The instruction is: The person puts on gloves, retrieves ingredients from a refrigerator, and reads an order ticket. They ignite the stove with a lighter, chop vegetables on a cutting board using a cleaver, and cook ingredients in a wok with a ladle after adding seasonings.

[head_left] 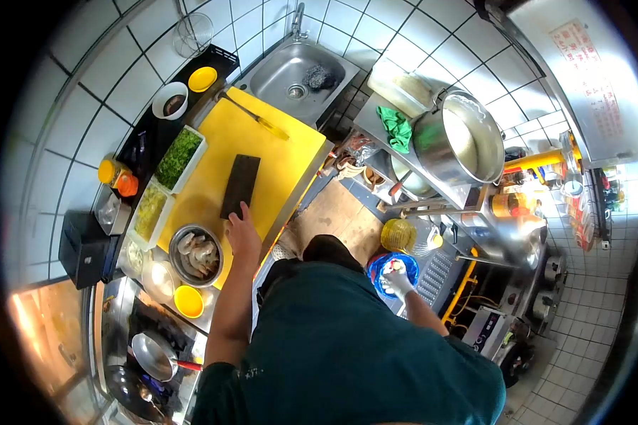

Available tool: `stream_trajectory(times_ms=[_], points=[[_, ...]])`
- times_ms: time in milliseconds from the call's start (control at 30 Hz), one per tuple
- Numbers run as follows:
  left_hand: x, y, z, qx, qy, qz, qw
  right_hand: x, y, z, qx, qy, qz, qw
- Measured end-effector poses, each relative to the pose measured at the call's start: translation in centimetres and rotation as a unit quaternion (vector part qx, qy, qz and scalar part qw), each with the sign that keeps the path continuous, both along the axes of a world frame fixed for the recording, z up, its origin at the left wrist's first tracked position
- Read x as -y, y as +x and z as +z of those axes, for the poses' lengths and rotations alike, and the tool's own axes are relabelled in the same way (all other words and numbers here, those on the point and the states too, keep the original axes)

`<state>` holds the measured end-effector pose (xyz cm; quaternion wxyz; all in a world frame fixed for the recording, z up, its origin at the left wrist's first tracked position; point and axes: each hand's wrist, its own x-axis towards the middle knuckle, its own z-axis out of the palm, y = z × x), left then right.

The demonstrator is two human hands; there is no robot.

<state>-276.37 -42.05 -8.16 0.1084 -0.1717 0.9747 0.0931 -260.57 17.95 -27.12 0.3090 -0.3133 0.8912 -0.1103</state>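
On the yellow cutting board (290, 152), a dark rectangular slab (241, 185) lies at a slant; I cannot tell if it is a cleaver blade or a stone. My left hand (242, 230) is at its near end, fingers stretched out and apart, the fingertips at its edge. A steel bowl of raw shrimp (198, 256) stands just left of that hand. Down on the other side, my right hand (398, 280) reaches over a blue-lined bin (373, 268). It looks white, gloved or covered by something pale, and its fingers are not clear. Red and white bits show beside it.
White tubs of chopped greens (179, 159) and paler shreds (149, 212) line the board. A yellow-handled tool (273, 129) lies near the sink (290, 71). A big steel pot (461, 138) and green cloth (395, 129) sit on a shelf. Pans (154, 356) occupy the lower left.
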Motion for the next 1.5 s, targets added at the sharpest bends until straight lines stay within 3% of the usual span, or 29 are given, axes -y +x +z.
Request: stream_trajectory(times_ms=[33,100,167,233,300,367,467,500,567,700,833,867,933,1000,1100,1233,1333,1433,1500], points=[[0.3,-0.1,-0.8,-0.009,0.007,0.006,1.0,0.5,-2.6,0.5,-0.075,0.036,0.046,0.995],[0.5,-0.1,-1.6,-0.046,0.014,0.007,0.999,5.4,-10.6,8.1,0.094,0.062,-0.17,0.979],[0.8,1.0,-1.5,-0.089,0.031,0.008,0.996,8.2,-17.5,9.9,0.078,0.139,-0.217,0.963],[1.6,2.5,-0.3,-0.113,0.08,0.008,0.99,12.1,-23.0,13.2,-0.132,0.032,-0.159,0.978],[2.0,6.1,2.0,-0.139,0.112,0.03,0.984,14.5,-29.6,10.8,-0.179,0.062,-0.028,0.982],[1.6,9.4,5.1,-0.15,0.134,0.054,0.978,21.0,-33.9,14.5,-0.017,-0.164,-0.237,0.957],[0.8,13.7,8.1,-0.221,0.117,0.134,0.959,31.5,-39.6,18.0,0.034,-0.181,-0.19,0.964],[-0.1,15.5,9.7,-0.212,0.118,0.18,0.953,35.8,-39.3,21.5,0.02,-0.127,-0.153,0.98],[-2.2,18.5,10.6,-0.226,0.07,0.276,0.932,41.7,-40.8,19.9,0.018,-0.181,0.015,0.983],[-9.5,21.3,11.3,-0.253,-0.004,0.462,0.85,55.7,-37.1,24.6,0.072,-0.314,0.299,0.898],[-15.7,22.1,9.8,-0.239,-0.022,0.595,0.767,65.4,-29.9,25.2,0.066,-0.393,0.439,0.805],[-16.7,22.0,9.8,-0.226,-0.018,0.617,0.754,67.4,-27.8,24.5,0.241,-0.347,0.386,0.82],[-18.5,21.5,9.5,-0.199,-0.007,0.66,0.724,70.7,-24.9,23.2,0.291,-0.246,0.427,0.82],[-19.4,20.8,9.3,-0.209,-0.018,0.679,0.704,73.5,-22.8,22.2,0.04,-0.165,0.608,0.776],[-20.6,20.1,8.9,-0.212,-0.019,0.704,0.677,75.3,-20.5,18.4,-0.111,-0.118,0.709,0.687],[-20.7,20.2,8.1,-0.22,-0.02,0.711,0.667,75.2,-19.2,18.4,-0.086,-0.08,0.663,0.739],[-19.9,20.1,8.0,-0.246,-0.016,0.719,0.65,75.8,-20.0,18.9,-0.036,-0.092,0.729,0.677],[-18.8,20.6,8.0,-0.248,-0.025,0.704,0.665,74.5,-21.2,19.0,0.116,-0.115,0.597,0.786],[-18.6,21.4,7.7,-0.251,-0.033,0.691,0.677,73.9,-22.7,19.8,0.256,-0.138,0.515,0.806]])
